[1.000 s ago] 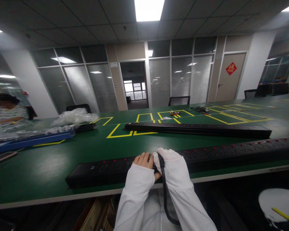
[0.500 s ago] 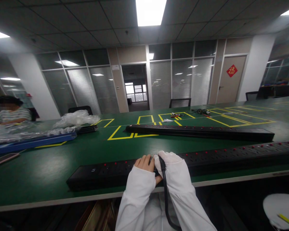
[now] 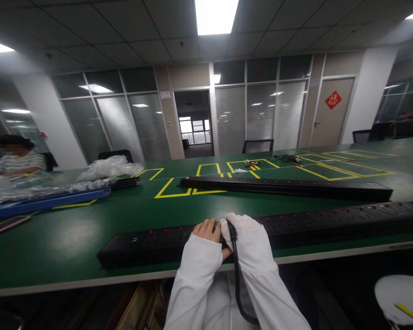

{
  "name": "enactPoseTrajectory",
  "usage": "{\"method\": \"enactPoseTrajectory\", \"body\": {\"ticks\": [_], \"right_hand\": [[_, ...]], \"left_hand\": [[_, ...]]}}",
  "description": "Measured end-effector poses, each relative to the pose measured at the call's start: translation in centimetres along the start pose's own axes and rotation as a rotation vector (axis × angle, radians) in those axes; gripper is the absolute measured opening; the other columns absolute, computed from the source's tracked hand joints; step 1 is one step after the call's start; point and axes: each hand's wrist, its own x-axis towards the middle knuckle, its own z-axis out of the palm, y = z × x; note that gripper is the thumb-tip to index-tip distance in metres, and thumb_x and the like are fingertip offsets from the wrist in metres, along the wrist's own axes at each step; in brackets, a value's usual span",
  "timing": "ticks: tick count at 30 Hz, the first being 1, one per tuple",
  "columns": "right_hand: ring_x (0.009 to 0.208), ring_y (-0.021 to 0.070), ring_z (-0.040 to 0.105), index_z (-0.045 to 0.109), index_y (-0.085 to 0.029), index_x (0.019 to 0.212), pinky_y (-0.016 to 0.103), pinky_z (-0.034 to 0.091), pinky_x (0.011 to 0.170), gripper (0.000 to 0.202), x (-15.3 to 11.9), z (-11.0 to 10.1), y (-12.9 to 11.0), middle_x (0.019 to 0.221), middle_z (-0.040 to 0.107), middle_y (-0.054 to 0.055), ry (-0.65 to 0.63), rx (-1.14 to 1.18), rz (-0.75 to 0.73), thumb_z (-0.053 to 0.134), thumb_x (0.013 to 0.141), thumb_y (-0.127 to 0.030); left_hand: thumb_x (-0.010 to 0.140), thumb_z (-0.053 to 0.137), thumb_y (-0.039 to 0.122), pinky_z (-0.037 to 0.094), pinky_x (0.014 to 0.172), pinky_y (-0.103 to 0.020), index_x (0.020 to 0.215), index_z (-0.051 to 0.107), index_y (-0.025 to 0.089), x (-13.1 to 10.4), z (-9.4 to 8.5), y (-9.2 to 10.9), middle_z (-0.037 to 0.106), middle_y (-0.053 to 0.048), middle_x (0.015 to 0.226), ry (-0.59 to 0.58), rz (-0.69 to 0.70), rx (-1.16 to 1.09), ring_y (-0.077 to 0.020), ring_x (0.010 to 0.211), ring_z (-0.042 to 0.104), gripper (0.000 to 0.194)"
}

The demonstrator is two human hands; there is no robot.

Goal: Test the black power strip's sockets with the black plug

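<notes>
A long black power strip [image 3: 296, 226] with red dots and a row of sockets lies along the near edge of the green table. My left hand [image 3: 207, 233], bare at the fingers, is wrapped over the strip, its thumb at the near side. Right beside it, my right hand [image 3: 242, 225] in a white dotted glove is closed around the head of a black cable [image 3: 237, 270] over the strip. The cable hangs down between my white sleeves. The plug's tip is hidden under my fingers.
Behind lies a second black strip [image 3: 285, 187]. Small wires [image 3: 289, 158] rest farther back. To the left are plastic wrapping [image 3: 106, 167], a blue bar [image 3: 48, 200] and a phone [image 3: 7, 226]. A person [image 3: 19, 158] sits at the far left. The green table [image 3: 131, 213] carries yellow tape outlines.
Both hands keep the same hold on the strip and cable. The view has shifted very slightly, and the near strip's left end appears a little farther right.
</notes>
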Motion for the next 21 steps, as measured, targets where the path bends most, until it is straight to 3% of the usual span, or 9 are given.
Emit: {"method": "enactPoseTrajectory", "body": {"ticks": [8, 16, 21], "right_hand": [[0.06, 0.0113, 0.044, 0.056, -0.025, 0.073, 0.025, 0.017, 0.055, 0.03, 0.3, 1.0, 0.3, 0.061, 0.054, -0.001, 0.013, -0.022, 0.04, 0.034, 0.085, -0.043], [0.061, 0.0095, 0.045, 0.059, -0.022, 0.077, 0.023, 0.024, 0.059, 0.027, 0.0, -1.0, -0.5, 0.063, 0.056, 0.0, 0.032, 0.018, -0.007, 0.037, 0.086, -0.036], [0.059, 0.0081, 0.045, 0.059, -0.019, 0.076, 0.022, 0.029, 0.058, 0.027, 0.0, -0.6, -0.8, 0.062, 0.054, -0.001, 0.023, -0.015, 0.029, 0.042, 0.085, -0.038]], "left_hand": [[0.06, 0.058, 0.041, 0.038, 0.088, -0.041, 0.115, 0.053, 0.016, -0.3, 0.6, -0.1, 0.057, -0.011, 0.116, 0.014, -0.006, 0.005, -0.0288, 0.104, 0.051, 0.06], [0.061, 0.056, 0.045, 0.038, 0.088, -0.042, 0.114, 0.054, 0.016, -0.1, 0.4, 0.0, 0.057, -0.012, 0.115, 0.017, -0.006, 0.007, -0.0297, 0.105, 0.05, 0.06], [0.06, 0.056, 0.046, 0.038, 0.087, -0.042, 0.112, 0.055, 0.016, -0.1, 0.6, 0.0, 0.058, -0.011, 0.114, 0.027, -0.013, 0.005, -0.0294, 0.105, 0.05, 0.06]]}}
